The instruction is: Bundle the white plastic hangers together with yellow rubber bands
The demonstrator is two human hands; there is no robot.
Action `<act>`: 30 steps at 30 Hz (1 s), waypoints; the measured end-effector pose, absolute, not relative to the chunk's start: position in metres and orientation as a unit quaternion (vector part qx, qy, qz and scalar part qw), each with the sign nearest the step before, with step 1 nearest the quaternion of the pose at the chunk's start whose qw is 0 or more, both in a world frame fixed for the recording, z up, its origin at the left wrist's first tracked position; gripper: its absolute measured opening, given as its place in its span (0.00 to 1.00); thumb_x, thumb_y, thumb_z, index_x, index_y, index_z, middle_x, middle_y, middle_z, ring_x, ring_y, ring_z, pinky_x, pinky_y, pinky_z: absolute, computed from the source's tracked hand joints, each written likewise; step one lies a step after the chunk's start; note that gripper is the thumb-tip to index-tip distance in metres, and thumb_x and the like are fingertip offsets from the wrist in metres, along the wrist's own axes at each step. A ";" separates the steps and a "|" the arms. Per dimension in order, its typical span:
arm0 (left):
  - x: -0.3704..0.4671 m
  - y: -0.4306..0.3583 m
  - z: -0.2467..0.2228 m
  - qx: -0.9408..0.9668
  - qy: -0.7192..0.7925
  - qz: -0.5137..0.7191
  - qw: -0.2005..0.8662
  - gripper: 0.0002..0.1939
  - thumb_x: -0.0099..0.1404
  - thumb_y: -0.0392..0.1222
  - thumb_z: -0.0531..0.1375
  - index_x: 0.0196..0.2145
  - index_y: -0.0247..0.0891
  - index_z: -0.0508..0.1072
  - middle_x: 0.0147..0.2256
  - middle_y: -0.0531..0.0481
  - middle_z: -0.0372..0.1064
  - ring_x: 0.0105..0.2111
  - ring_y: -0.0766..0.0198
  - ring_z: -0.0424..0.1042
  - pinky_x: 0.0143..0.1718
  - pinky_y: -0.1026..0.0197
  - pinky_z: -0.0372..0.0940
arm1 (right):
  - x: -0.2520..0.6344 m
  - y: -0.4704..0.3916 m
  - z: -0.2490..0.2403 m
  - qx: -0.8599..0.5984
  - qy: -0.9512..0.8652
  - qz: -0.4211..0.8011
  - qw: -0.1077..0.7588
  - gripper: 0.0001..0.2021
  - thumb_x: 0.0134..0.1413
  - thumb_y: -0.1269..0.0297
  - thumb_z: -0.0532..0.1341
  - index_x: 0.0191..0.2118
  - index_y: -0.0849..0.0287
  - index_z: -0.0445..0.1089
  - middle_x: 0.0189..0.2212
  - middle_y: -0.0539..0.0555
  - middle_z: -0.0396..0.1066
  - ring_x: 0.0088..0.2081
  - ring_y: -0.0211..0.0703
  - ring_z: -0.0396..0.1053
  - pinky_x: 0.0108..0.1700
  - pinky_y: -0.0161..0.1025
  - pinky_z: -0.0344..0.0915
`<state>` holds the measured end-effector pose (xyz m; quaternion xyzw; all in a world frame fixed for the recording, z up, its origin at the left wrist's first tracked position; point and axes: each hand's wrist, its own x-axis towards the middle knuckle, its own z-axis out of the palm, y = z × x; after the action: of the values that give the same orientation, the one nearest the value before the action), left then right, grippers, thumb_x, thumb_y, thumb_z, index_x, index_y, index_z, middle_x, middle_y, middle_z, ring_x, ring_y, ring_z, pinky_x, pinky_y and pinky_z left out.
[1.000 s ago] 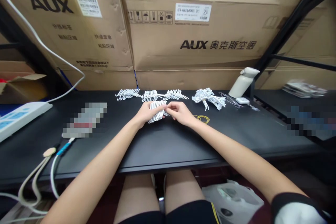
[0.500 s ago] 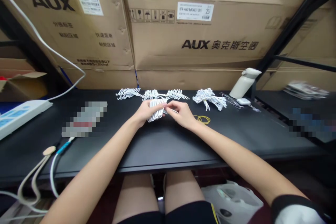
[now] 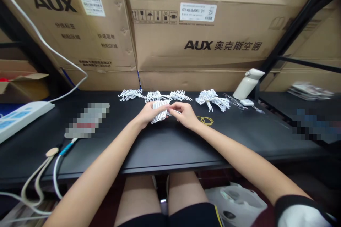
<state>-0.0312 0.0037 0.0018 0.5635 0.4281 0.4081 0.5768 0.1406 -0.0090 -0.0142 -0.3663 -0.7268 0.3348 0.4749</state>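
Note:
My left hand (image 3: 147,114) is wrapped round a bundle of thin white hooks (image 3: 160,112), its thumb lying across the top. At the bundle's right end, my right hand (image 3: 184,114) has its fingers pinched together on the stems that stick out; the fingertips partly hide them. Behind my hands, bunches of similar white hooks (image 3: 130,94) lie in a row along the back of the black table. A looser white pile (image 3: 212,100) sits farther right. Yellow rubber bands (image 3: 205,121) lie just right of my right hand.
Large cardboard boxes (image 3: 197,53) stand behind the table (image 3: 165,152). At the right back are a white bottle (image 3: 247,85), glasses (image 3: 234,102) and a small white case (image 3: 247,103). On the left lie a power strip (image 3: 25,117), a blurred-out flat object (image 3: 87,120) and cables.
Both hands stay almost in place with the bundle between them. Only a very slight shift of the whole view shows.

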 end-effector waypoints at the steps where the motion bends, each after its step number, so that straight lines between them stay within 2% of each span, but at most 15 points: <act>1: -0.031 0.004 0.002 0.565 0.427 0.406 0.578 0.20 0.48 0.51 0.69 0.32 0.32 0.75 0.28 0.46 0.76 0.28 0.60 0.76 0.30 0.62 0.70 | 0.141 -0.009 -0.014 -0.364 -0.724 0.340 0.477 0.11 0.53 0.58 0.60 0.30 0.62 0.71 0.24 0.52 0.73 0.22 0.37 0.68 0.23 0.33 0.62; 8: -0.033 0.004 0.001 0.583 0.416 0.399 0.573 0.20 0.49 0.52 0.69 0.33 0.32 0.75 0.29 0.47 0.75 0.29 0.61 0.75 0.32 0.61 0.70 | 0.141 -0.008 -0.015 -0.353 -0.727 0.346 0.477 0.10 0.54 0.59 0.60 0.30 0.62 0.70 0.24 0.52 0.73 0.20 0.35 0.67 0.22 0.32 0.61; 14: -0.032 0.003 0.001 0.591 0.407 0.397 0.573 0.22 0.50 0.51 0.69 0.38 0.33 0.73 0.30 0.48 0.75 0.28 0.62 0.75 0.31 0.61 0.70 | 0.140 -0.010 -0.017 -0.355 -0.742 0.307 0.479 0.09 0.54 0.63 0.59 0.29 0.62 0.71 0.24 0.53 0.75 0.24 0.38 0.71 0.28 0.33 0.65; 19: -0.033 0.003 0.002 0.608 0.425 0.376 0.554 0.19 0.51 0.50 0.68 0.34 0.33 0.74 0.29 0.48 0.75 0.29 0.61 0.75 0.32 0.62 0.69 | 0.140 -0.011 -0.018 -0.351 -0.753 0.293 0.473 0.07 0.54 0.66 0.58 0.30 0.63 0.71 0.25 0.54 0.76 0.27 0.40 0.73 0.31 0.34 0.66; 30: -0.034 0.005 0.001 0.625 0.426 0.369 0.539 0.15 0.53 0.49 0.67 0.31 0.33 0.73 0.26 0.48 0.75 0.27 0.61 0.74 0.30 0.63 0.68 | 0.139 -0.011 -0.020 -0.358 -0.750 0.291 0.475 0.08 0.54 0.64 0.58 0.29 0.62 0.72 0.25 0.53 0.76 0.26 0.39 0.72 0.30 0.33 0.66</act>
<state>-0.0343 0.0047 0.0013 0.6253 0.4260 0.3695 0.5395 0.1394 -0.0111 -0.0196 -0.3576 -0.7497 0.2907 0.4749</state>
